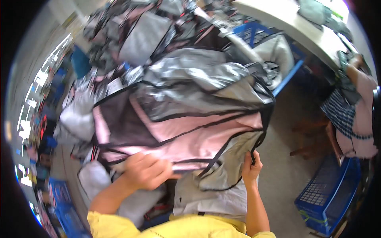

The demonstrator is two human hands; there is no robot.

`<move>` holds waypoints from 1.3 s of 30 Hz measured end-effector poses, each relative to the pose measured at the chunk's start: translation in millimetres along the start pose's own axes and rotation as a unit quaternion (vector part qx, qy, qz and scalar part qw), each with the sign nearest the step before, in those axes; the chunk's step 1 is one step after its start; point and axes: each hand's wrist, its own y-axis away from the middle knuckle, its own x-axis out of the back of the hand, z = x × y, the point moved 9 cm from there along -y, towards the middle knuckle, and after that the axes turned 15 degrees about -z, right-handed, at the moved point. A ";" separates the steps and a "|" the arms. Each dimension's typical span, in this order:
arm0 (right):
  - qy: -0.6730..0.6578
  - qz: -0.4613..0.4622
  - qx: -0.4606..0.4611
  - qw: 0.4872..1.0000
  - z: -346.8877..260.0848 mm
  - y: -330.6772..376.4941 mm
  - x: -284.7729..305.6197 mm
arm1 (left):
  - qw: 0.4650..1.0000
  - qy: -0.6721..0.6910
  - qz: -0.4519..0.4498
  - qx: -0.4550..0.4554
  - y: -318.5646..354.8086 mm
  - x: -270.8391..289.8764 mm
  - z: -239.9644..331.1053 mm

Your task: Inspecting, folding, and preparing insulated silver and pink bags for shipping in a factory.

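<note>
A large piece of sewn fabric [198, 139] in pink, black mesh, grey and shiny silver spreads out before me, its edges bound in black. My right hand [252, 168] pinches its black-bound edge at the near right corner. Over the near left edge, my left hand [149, 171] is closed like a fist on the cloth, slightly blurred; its fingertips are hidden. The silver part [190, 73] lies crumpled at the far side, while a grey flap [230, 158] hangs down beside my right hand, over my light trousers.
A heap of similar grey, pink and silver pieces [145, 37] rises beyond and to the left. A white table [285, 20] stands far right, near a blue crate [254, 33]. Another person [361, 107] sits at right, behind a blue basket [325, 194] on the floor.
</note>
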 end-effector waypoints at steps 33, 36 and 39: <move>0.200 -0.060 0.130 0.969 -159.6 -9.9 -4.5 | 0.958 0.150 -0.066 0.237 102.4 -123.7 82.4; 0.240 -0.073 0.147 0.957 -173.9 -28.7 -9.8 | 0.956 0.147 -0.074 0.242 101.9 -122.4 83.5; 0.279 -0.055 0.170 0.944 -185.1 -50.7 -8.8 | 0.957 0.151 -0.074 0.237 101.1 -122.8 85.8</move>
